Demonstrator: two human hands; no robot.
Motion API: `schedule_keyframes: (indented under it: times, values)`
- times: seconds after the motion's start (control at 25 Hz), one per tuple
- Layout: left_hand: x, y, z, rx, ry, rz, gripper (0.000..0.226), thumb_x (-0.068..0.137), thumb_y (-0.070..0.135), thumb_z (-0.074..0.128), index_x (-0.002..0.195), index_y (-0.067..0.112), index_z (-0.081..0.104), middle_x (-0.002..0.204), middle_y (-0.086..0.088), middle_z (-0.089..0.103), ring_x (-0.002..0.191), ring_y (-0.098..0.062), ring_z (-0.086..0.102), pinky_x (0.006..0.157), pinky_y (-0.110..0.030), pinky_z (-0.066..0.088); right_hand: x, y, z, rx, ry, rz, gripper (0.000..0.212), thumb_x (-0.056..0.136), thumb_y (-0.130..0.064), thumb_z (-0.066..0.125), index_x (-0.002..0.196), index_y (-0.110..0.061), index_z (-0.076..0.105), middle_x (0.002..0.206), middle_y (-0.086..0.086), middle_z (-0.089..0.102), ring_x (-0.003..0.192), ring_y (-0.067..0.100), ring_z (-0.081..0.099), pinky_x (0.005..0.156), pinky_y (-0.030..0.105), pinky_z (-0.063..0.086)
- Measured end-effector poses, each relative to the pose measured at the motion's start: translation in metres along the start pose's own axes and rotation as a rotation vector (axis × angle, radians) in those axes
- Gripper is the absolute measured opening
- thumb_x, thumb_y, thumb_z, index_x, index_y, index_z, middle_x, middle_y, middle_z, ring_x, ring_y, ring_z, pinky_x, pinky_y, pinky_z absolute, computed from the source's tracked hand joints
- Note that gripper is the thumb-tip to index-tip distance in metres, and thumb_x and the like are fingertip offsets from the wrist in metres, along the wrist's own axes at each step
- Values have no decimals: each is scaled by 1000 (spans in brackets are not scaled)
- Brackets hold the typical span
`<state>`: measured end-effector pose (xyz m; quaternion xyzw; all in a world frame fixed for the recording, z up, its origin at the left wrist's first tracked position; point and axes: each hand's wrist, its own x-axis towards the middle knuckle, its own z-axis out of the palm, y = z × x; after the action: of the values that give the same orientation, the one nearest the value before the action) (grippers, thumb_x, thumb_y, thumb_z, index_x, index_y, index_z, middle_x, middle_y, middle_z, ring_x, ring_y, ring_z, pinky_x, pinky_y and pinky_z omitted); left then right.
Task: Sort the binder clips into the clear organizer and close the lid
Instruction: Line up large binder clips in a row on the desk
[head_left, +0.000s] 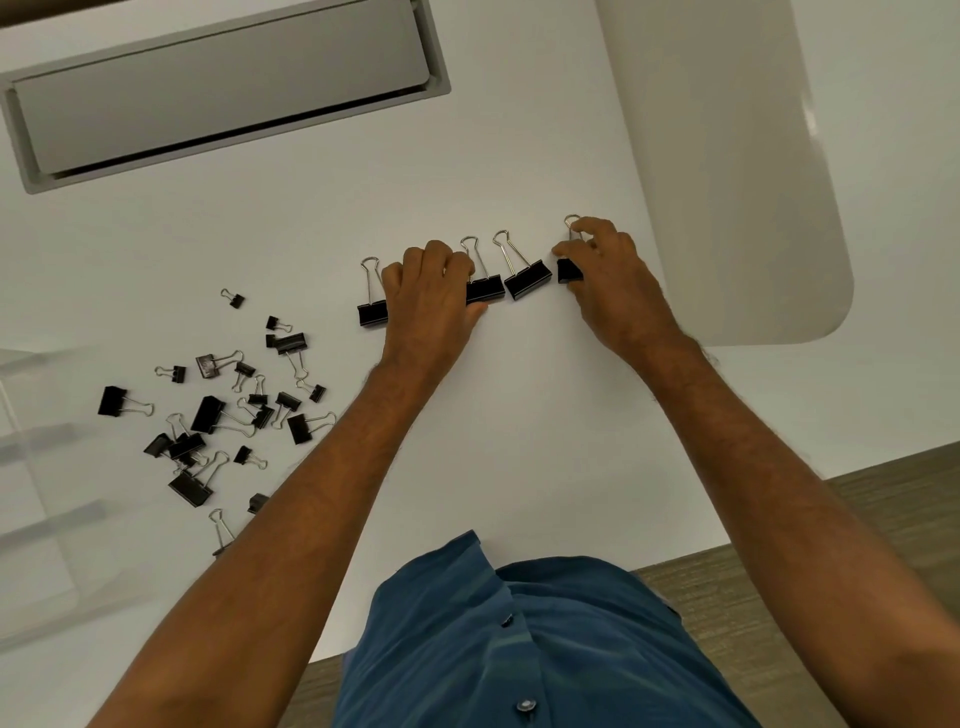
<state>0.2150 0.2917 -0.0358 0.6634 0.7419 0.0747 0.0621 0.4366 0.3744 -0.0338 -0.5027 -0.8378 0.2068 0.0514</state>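
Blue button-up shirt (524, 639) fills the bottom, with both bare forearms reaching out over a plain white tabletop (519, 156). Up there is a neat row of big black binder clips (527, 283), silver wire handles all pointing away. Left hand (431, 306) lies palm down with fingers curled over the row, covering whatever sits between the far-left clip (372, 313) and the next one (485, 288), touching both; can't tell if it's actually gripping anything. Right hand (608, 280) is at the row's right end, thumb and fingertips pinching the last clip (567, 270), whose wire loop pokes out above the knuckles.

Off to the left, well apart from both hands, there's a loose scatter of clips (218, 410) in mixed sizes, lying at all angles, matte black bodies with thin shiny wire loops. Clear organizer (31, 467) is at the far left edge, see-through plastic, pretty faint. Grey recessed hatch (223, 88) sits in the tabletop top left.
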Motion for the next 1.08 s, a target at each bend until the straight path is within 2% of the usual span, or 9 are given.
schedule_keyframes:
  times: [0.12,0.28,0.44,0.52,0.72,0.92,1.08]
  values:
    - [-3,-6,1,-95,-18,40,32,82,36,76,108,21,65,109,-1,58,105,-27,52,87,-37,31,1,-4,-2,80,14,13,36,91,-8,69,125,-16,62,146,6,45,122,27,50,79,44,57]
    - [-4,-12,-2,-134,-60,50,30,85,35,73,111,23,65,111,1,59,111,-26,50,90,-37,28,1,-13,-6,94,-32,-19,46,87,-14,75,130,-23,61,148,1,43,129,22,44,83,32,50]
    - [-5,-18,-4,-148,-65,41,30,86,35,73,113,23,64,112,1,60,113,-26,49,92,-40,31,2,-17,-1,52,-14,-22,37,86,-26,76,122,-27,67,141,2,49,124,24,45,85,41,52]
    - [-6,-20,-4,-156,-68,33,31,86,36,73,113,23,64,113,1,59,112,-25,49,92,-39,31,3,-18,2,69,6,13,31,88,-29,75,118,-26,68,136,2,52,121,23,47,85,43,53]
    - [-7,-24,-4,-168,-71,28,30,87,35,73,113,23,64,113,0,58,109,-26,49,86,-36,30,3,-20,5,81,24,12,31,88,-29,74,118,-22,69,125,2,55,115,21,48,83,34,50]
    - [-10,-28,-1,-207,-70,41,30,86,29,75,112,19,65,111,-3,58,103,-27,48,82,-40,41,2,-22,10,98,15,-1,31,88,-29,76,117,-22,69,121,1,55,114,20,48,82,30,49]
    - [-10,-29,0,-243,-63,62,27,87,25,74,111,17,64,107,-3,59,99,-26,48,81,-37,40,2,-25,13,101,16,-27,31,87,-29,76,117,-22,69,120,1,55,112,20,48,83,29,48]
